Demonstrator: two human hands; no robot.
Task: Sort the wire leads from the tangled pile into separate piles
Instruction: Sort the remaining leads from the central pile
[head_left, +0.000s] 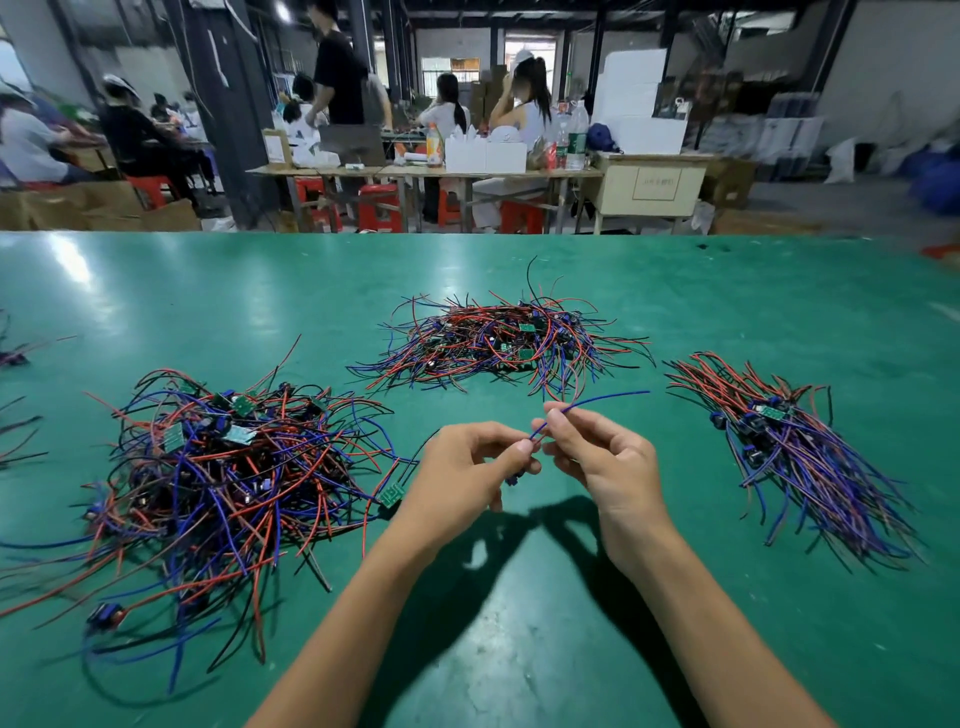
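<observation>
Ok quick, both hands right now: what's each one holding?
Left hand: pinching one end of the thin blue wire lead.
Right hand: pinching the same blue lead further along, its free end sticking out to the right.

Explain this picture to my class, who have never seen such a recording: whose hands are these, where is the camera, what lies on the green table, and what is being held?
There is no machine here. A person works with two bare hands, and the single camera sits on that person's head, looking forward and down, so you see the arms as the worker does.

On the green table lie three heaps of red, blue and black wire leads with small green circuit boards. The tangled pile on the left is loose and messy. A second pile lies further back in the middle. The neat pile on the right has its wires lying roughly the same way.

The left hand and the right hand meet above the table, both pinching a blue wire whose free end points right.

Behind the table, other people sit at workbenches.
</observation>
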